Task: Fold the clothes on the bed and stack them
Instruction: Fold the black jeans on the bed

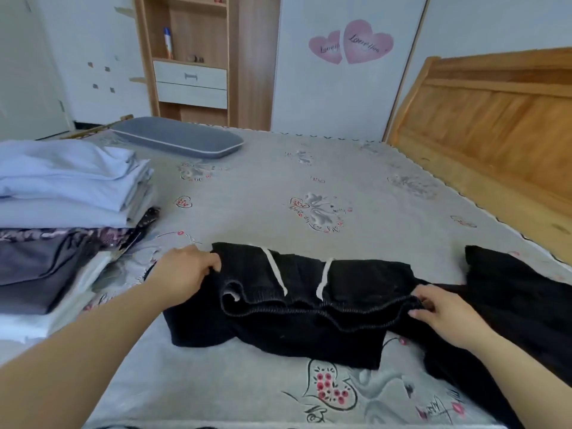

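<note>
Head view is taking in the bed (pixel 356 181), its grey sheet printed with swans and red hearts lying flat across most of the room. Beyond the bed, a wooden headboard (pixel 495 119) is leaning along its far right edge, and a wooden shelf unit (pixel 192 57) is standing against the wall past its far side. On the bed's left edge a stack of folded clothes (pixel 62 218) is sitting, pale blue pieces on top, a dark patterned one and a grey one beneath, white at the bottom. A grey pillow (pixel 178 140) is lying at the bed's far left corner.

Near the bed's front edge the black trousers (pixel 294 314) are lying rumpled, thick and knitted-looking, the elastic waistband gaping toward me with two white drawstrings trailing across it. The legs are running off toward the bed's right side in a dark heap.

The left hand (pixel 185 270) is gripping the waistband's left end, fingers curled into the cloth. The right hand (pixel 445 311) is holding the waistband's right end, fingertips pinching the hem while the thumb is lying along the fabric.
</note>
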